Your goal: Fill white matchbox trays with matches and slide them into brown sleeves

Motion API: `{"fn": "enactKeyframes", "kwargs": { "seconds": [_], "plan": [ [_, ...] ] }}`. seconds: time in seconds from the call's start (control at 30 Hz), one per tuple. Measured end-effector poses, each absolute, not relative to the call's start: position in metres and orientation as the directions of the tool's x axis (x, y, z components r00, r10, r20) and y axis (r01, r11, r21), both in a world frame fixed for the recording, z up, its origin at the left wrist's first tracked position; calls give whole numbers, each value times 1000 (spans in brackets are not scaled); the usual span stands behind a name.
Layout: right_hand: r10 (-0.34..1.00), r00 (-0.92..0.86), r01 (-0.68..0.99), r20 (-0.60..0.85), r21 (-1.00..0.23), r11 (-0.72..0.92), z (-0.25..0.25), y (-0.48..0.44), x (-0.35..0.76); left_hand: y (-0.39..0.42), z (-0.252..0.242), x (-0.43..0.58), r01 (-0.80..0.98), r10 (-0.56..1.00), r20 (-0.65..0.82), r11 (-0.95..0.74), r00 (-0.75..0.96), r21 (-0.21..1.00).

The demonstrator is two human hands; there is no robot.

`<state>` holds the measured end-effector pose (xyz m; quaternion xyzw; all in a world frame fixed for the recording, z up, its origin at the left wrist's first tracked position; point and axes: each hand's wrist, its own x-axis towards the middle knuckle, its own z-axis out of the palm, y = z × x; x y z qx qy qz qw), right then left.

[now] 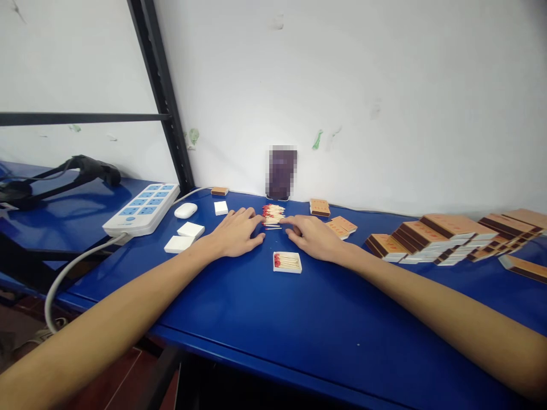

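Note:
A loose pile of red-tipped matches (272, 216) lies on the blue table (256, 319) near the wall. My left hand (235, 232) rests flat just left of the pile, fingers stretched toward it. My right hand (314, 236) lies to the right of the pile, its index finger reaching the matches. Neither hand holds anything I can see. An open white matchbox tray (287, 262) with matches in it sits between my wrists, nearer to me.
Rows of brown matchbox sleeves (448, 236) fill the right side. More sleeves (337, 225) lie behind my right hand. White empty trays (184, 236), a white mouse-like object (186, 210), a power strip (143, 208) and a black shelf post (162, 97) stand left.

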<state>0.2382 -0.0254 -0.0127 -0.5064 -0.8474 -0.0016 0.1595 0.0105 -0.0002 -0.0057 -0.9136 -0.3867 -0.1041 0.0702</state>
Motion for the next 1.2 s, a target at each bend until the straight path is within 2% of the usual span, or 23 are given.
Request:
{"fn": "enactKeyframes", "kwargs": {
  "seconds": [0.27, 0.47, 0.73, 0.93, 1.2],
  "plan": [
    [871, -443, 871, 211, -128, 474, -15, -26, 238, 1, -7, 10, 712, 684, 246, -701, 687, -38],
    [858, -455, 863, 239, -121, 491, -20, -24, 239, 4, -8, 10, 706, 695, 227, -707, 682, 42],
    [888, -344, 885, 306, -209, 415, -21, -26, 238, 5, -8, 10, 674, 685, 227, -726, 692, 137],
    [892, -347, 901, 288, -160, 402, -20, -28, 237, 4, -7, 10, 698, 695, 288, -708, 659, 109],
    [890, -374, 902, 260, -124, 414, -21, -27, 238, 5, -8, 9, 743, 727, 267, -667, 632, 55]
  ]
}}
